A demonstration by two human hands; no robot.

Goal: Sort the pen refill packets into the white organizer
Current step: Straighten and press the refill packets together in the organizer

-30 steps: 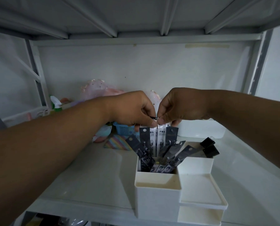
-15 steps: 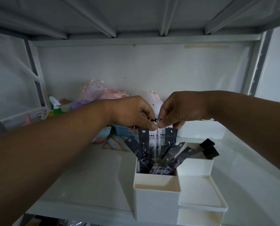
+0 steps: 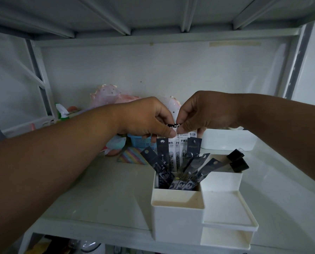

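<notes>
- Pinching the tops of the white refill packets (image 3: 182, 143), the left hand (image 3: 149, 118) and the right hand (image 3: 204, 114) meet thumb to thumb above the white organizer (image 3: 178, 217); each has its fingers curled onto the packet tops, and the packets hang upright with their lower ends down in the rear compartment.
- Crowding is the worry: the dark refill packets (image 3: 189, 169) already fan out of that same compartment, some leaning left, some leaning right. Push the white ones straight down and I reckon they catch on a leaning strip and buckle instead of seating.
- Several white packets look to be held as one bunch. If either pinch eases off unevenly, one could slide out of the bundle and drop skew, or tip over the wall onto the shelf (image 3: 101, 195).
- Those thin plastic sleeves look slippery, so a grip on just the top edge gives little control over where the bottoms go.
- Watch the two black clips (image 3: 237, 160) poking up over the right rear wall; a sideways nudge from the right wrist could knock them or the right-leaning dark strips.
- That organizer sits near the shelf's front edge. A hard downward shove, or a drag towards the person, might shift it closer to that edge; it looks light.
- Behind the hands sit a blue basket (image 3: 140, 141) and a white box (image 3: 228, 139), close enough that a packet flicked backwards would land among them.
- Dim light under the shelf makes the compartment floor hard to read, so I cannot tell how much room is left down there.
</notes>
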